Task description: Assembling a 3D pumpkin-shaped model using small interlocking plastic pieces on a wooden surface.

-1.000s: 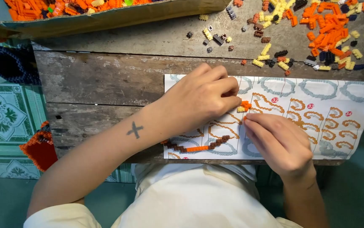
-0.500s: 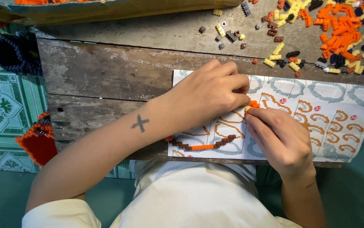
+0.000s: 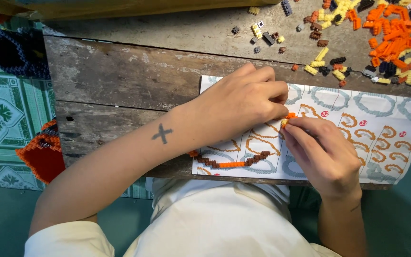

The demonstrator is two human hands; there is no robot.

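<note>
Since the earlier pictures my view has slid a little to the right and down: the printed white instruction sheet (image 3: 358,138) with its orange and grey curl drawings now sits further right, and the tray edge at the top has almost left the picture. The hands themselves have barely moved; they stay meeting over the sheet.

I see no open container from here. Only the yellowish-brown rim of a tray (image 3: 134,7) runs along the top edge, and its contents are out of view. The loose small plastic bricks (image 3: 386,38), mostly orange with yellow, brown and black ones, lie scattered straight on the weathered grey wooden bench (image 3: 120,76) at the upper right.

My left hand (image 3: 241,102) reaches in from the lower left, palm down, forearm across the bench edge with a dark cross mark on it, fingers curled onto the sheet. My right hand (image 3: 322,152) comes up from below, fingertips bent inward. Both grips are pinched together on the tiny orange and yellow brick piece (image 3: 289,118), which sits between the fingertips just above the sheet's middle. A curved brown and orange brick strip (image 3: 229,163) lies on the sheet's near edge, under my left wrist. An orange and black brick-built shape (image 3: 41,152) hangs off the bench's left end, above patterned green floor tiles (image 3: 5,109).
</note>
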